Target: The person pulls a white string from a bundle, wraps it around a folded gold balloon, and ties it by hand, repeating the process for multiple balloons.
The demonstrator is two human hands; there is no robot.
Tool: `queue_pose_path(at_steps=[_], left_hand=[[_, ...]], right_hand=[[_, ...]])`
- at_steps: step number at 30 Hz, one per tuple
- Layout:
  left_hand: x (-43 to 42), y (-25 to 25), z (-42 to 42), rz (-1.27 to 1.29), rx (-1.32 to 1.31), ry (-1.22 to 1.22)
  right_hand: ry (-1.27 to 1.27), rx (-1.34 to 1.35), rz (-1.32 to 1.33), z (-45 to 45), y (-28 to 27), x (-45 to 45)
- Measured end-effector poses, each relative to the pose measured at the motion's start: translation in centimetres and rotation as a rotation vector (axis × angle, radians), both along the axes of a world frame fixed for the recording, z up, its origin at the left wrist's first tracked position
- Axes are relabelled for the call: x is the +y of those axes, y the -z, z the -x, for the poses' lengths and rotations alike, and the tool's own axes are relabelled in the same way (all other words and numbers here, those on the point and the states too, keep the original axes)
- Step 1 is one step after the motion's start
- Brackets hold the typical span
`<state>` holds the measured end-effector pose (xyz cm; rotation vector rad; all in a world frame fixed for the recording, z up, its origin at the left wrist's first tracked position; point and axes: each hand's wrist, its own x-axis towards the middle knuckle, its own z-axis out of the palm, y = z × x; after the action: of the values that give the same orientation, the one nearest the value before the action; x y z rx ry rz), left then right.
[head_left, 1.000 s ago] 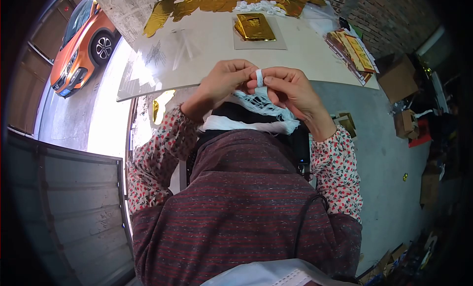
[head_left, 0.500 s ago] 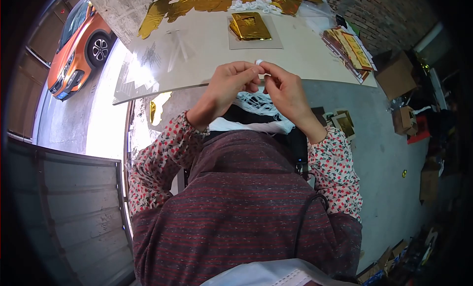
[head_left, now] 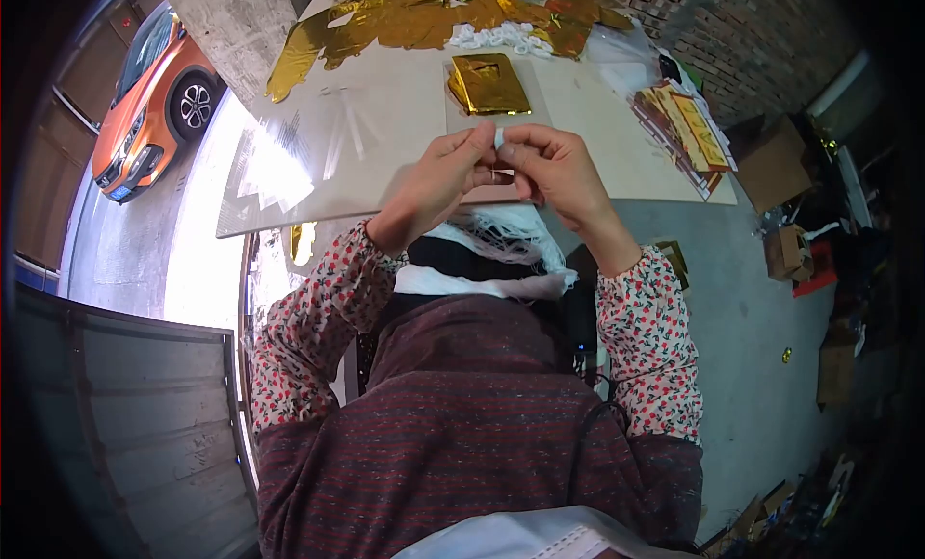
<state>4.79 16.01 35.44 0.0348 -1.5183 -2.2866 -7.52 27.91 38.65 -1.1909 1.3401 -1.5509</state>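
Close together over the table's near edge, my left hand [head_left: 436, 181] and my right hand [head_left: 564, 171] are both closed in a pinch. Between their fingertips is a small white piece [head_left: 498, 138], which looks like soft string or cloth; its exact kind is too small to make out. Below the hands, a bundle of loose white string [head_left: 525, 239] lies across my lap. Just beyond my fingers a stack of gold foil sheets [head_left: 489, 84] rests on the table [head_left: 385, 116].
Gold foil pieces [head_left: 414, 21] cover the far side of the table, with a pile of small white string pieces [head_left: 501, 40]. Printed cards [head_left: 679, 125] lie at the right. Cardboard boxes [head_left: 790, 253] stand on the floor, and an orange car [head_left: 159, 106] is outside.
My hands have shifted slightly, and more of the white piece shows between the fingertips. The camera view has tilted up a little, so the table appears lower.
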Motion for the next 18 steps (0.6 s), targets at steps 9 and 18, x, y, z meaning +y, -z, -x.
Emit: queue_pose_path(at_steps=[9,18], left_hand=[[-0.7,-2.2,0.2,0.353,-0.145,-0.301],[-2.9,-2.1,-0.5,1.381,-0.073,-0.762]], right_hand=[[0.13,-0.053,0.048,0.4,-1.1,-1.8],[0.118,-0.032,0.079,-0.2,-1.9,-3.8]])
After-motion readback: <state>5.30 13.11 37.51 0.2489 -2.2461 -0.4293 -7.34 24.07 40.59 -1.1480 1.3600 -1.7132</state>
